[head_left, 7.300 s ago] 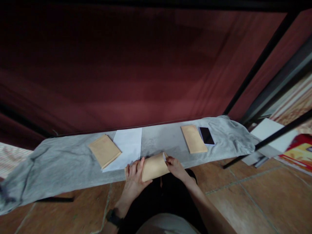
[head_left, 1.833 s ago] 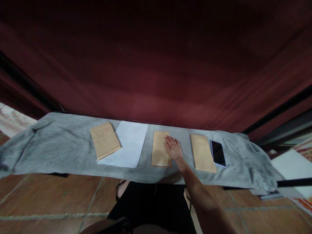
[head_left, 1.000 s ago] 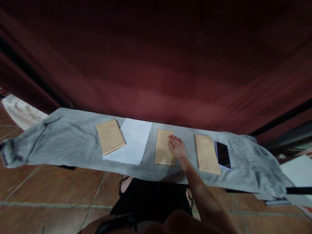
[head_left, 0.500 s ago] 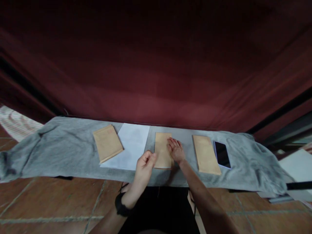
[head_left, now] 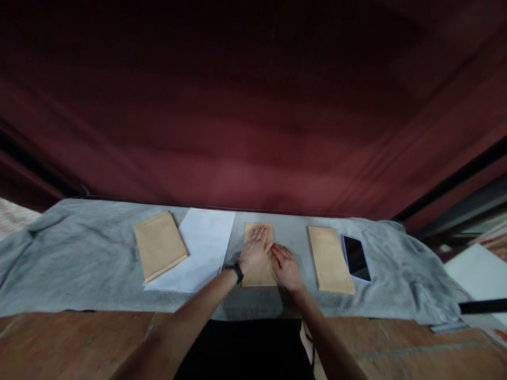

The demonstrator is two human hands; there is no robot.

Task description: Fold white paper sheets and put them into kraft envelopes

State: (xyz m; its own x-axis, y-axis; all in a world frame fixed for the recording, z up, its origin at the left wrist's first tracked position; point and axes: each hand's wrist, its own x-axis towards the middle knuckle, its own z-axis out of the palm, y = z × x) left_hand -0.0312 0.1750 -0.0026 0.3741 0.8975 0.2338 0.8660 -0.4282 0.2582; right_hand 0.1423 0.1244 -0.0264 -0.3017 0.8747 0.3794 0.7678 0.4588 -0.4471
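A brown paper envelope (head_left: 259, 278) lies in front of me on a grey cloth, its long side pointing away from me. My left hand (head_left: 254, 250), with a dark band at the wrist, rests flat on its upper part, fingers stretched out. At the envelope's right edge is my right hand (head_left: 285, 269), its fingers extended and the fingertips touching that edge close to my left thumb. Part of the envelope is hidden under the hands.
To the left, several white paper sheets (head_left: 208, 240) lie partly under a stack of brown envelopes (head_left: 160, 245). On the right are another brown envelope stack (head_left: 330, 258) and a dark-screened phone (head_left: 356, 257). The grey cloth (head_left: 87, 258) meets a dark red upright surface (head_left: 253, 158) behind.
My left hand has moved from the envelope's lower left corner, where its fingers were curled, to lie flat on top. My right hand has shifted slightly down along the right edge. The view has tilted.
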